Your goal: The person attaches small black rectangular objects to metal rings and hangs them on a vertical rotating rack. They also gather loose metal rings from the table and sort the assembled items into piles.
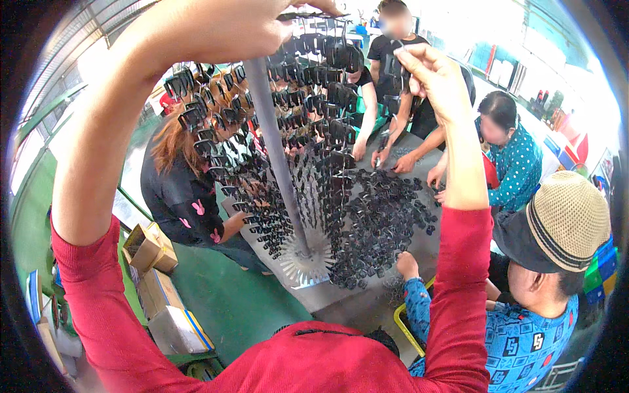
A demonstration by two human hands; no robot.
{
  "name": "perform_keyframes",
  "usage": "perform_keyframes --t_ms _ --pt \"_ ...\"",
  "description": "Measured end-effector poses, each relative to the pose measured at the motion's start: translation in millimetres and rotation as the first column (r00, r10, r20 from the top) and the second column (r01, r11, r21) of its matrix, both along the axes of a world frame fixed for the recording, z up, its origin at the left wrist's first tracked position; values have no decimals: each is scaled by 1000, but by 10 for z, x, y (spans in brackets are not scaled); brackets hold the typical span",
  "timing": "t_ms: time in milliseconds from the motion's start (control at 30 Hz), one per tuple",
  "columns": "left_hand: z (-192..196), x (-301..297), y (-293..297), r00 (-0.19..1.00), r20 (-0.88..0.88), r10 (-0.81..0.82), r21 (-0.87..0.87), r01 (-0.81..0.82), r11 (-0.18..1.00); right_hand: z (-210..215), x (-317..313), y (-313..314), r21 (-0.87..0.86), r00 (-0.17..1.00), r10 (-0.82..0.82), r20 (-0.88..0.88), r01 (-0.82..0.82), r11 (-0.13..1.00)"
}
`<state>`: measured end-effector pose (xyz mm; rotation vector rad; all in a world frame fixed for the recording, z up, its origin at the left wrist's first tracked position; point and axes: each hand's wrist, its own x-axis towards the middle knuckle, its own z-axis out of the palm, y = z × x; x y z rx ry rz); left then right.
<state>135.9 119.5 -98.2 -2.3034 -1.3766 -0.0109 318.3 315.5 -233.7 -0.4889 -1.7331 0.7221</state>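
In front of me stands a tall rack with a grey pole (278,137) and a slotted round base (306,259). Many small black parts (321,105) hang around it in tiers of hooks. My left hand (226,29) is raised at the rack's top rim, its fingers bent over the edge and partly cut off by the picture. Whatever it grips there is hidden. Thumb and fingers of my right hand (426,69) pinch a thin, dark hanging strand of parts (392,98) at the rack's right side.
A large heap of black parts (383,216) covers the grey table (327,298). Co-workers surround it: one in black (177,170) at left, others at the far side, one in dotted teal (517,167), one in a knitted hat (567,216) close at right. Cardboard boxes (160,288) stand left.
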Motion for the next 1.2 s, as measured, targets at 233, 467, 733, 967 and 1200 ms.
perform_keyframes --t_ms 233,467,733,967,1200 --pt "55 -169 246 987 35 -155 2 155 988 176 -290 -477 270 975 -218 -47 223 937" --pt "335 227 -57 982 9 188 -73 -187 980 344 -604 -587 522 983 -171 -71 182 833" --pt "273 -326 -251 958 -38 -286 218 287 933 460 -45 -237 -6 1000 24 -14 -24 1000" --pt "325 -143 -42 1000 -1 -23 -22 23 1000 347 -184 -342 188 944 -323 -58 329 926" --pt "174 -61 -10 995 -23 -98 32 99 995 248 -670 -763 582 948 -286 -140 313 751"
